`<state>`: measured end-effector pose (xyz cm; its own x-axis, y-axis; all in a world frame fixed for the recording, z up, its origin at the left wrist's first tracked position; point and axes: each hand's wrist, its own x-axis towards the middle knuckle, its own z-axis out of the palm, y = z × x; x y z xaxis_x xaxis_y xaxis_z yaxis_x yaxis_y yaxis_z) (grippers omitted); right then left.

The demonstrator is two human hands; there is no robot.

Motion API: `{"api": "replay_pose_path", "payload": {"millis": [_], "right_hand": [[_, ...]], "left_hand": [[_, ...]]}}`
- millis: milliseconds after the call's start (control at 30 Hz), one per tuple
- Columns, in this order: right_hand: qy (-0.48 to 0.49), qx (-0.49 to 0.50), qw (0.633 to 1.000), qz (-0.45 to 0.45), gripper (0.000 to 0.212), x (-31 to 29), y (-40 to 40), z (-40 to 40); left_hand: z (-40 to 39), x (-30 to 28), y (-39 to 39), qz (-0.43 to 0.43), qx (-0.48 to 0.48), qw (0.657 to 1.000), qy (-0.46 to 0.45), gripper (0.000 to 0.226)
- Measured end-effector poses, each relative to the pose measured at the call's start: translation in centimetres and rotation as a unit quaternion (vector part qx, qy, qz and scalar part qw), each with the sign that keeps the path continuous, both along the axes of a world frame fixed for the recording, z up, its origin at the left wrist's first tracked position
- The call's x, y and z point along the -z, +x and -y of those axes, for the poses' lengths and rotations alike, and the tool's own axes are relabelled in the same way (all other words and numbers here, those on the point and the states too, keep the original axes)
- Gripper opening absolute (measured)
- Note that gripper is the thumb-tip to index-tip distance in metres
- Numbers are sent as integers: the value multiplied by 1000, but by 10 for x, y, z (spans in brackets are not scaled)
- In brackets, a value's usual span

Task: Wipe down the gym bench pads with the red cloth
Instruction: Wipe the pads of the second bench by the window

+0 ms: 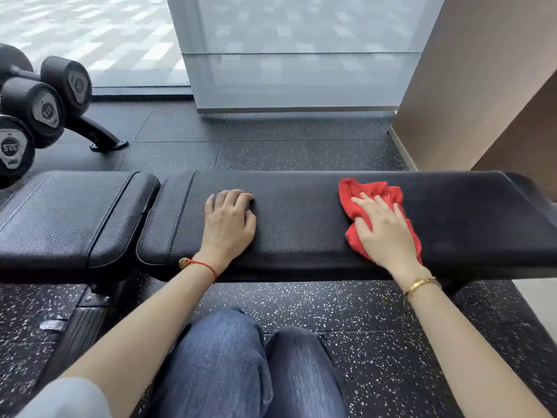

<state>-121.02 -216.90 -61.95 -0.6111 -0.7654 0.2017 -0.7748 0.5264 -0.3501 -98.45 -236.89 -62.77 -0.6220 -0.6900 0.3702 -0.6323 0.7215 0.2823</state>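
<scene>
The long bench pad (301, 230) runs left to right. On its right half the bunched red cloth (373, 190) stretches diagonally, far-left to near-right — the right hand (384, 233) presses it, grip spread flat. The left hand (229, 218) rests mid-pad, fingers loosely curled, holding nothing.

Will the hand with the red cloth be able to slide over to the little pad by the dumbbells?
Probably not straight away. The right hand presses the red cloth on the long pad, and the left hand rests between it and the short pad.
</scene>
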Motion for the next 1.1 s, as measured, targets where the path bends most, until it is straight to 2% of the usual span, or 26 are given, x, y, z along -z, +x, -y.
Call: {"api": "replay_pose_path", "payload": {"millis": [100,167,233,367,467,567,633,733,833,900,967,1100], "right_hand": [[12,93,996,6,45,-4,-35,15],[24,103,994,16,47,-7,-45,38],[41,68,997,19,48,-10,-39,63],[44,-67,997,6,48,-11,7,92],[41,-152,988,-3,49,-7,42,78],[21,-181,983,-3,48,-2,48,41],[7,-153,988,2,47,-1,36,21],[9,-60,998,7,46,0,4,16],[31,27,999,19,47,-4,-22,41],[46,44,998,27,49,-8,-24,68],[53,6,998,36,49,-11,-9,95],[42,-131,990,19,50,-8,46,111]], "left_hand": [[-1,2,-2,-7,-5,1000,7,29],[-2,2,-4,-9,-5,1000,13,30],[-2,3,-4,-13,-7,1000,14,30],[-2,3,-3,-16,-9,1000,21,29],[-3,2,-3,-16,-8,1000,26,29],[-4,1,-1,-15,1,999,29,31],[-5,0,1,-15,7,999,29,33],[-8,-1,2,-14,10,999,31,36],[-10,-2,0,-8,3,1000,28,39],[-10,-2,-2,-6,-4,1000,27,41],[-10,-2,-2,-9,-6,1000,28,42],[-8,-1,0,-14,-2,999,38,40]]}}
